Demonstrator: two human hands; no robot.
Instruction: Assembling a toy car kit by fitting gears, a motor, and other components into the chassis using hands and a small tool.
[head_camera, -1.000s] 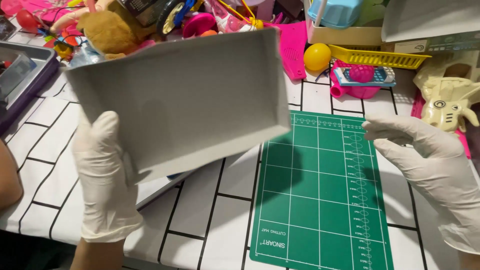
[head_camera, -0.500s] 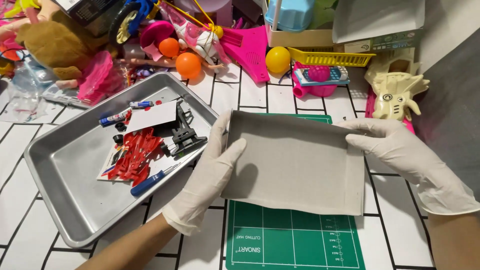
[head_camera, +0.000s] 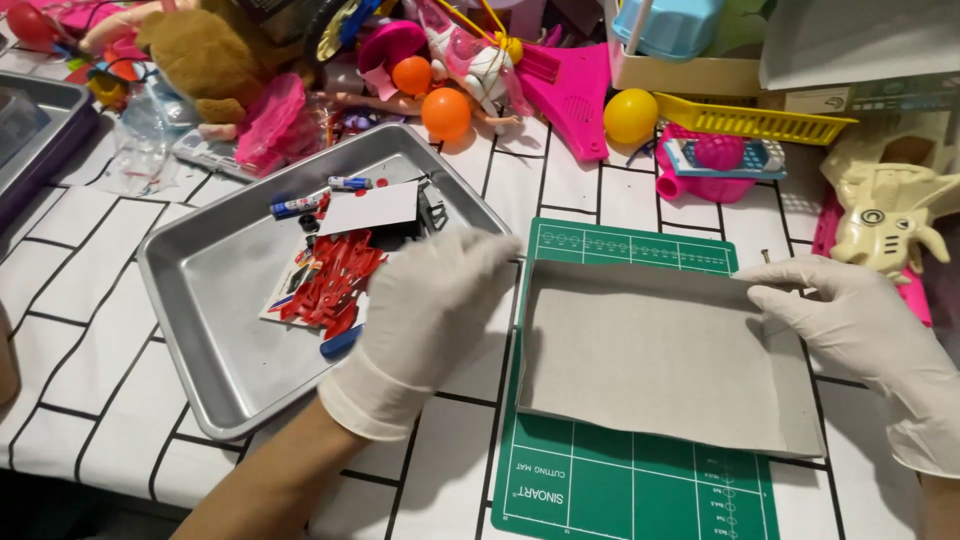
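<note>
Both gloved hands, left hand (head_camera: 430, 310) and right hand (head_camera: 850, 320), flank a grey cardboard tray (head_camera: 655, 355) on the green cutting mat (head_camera: 620, 480).
</note>
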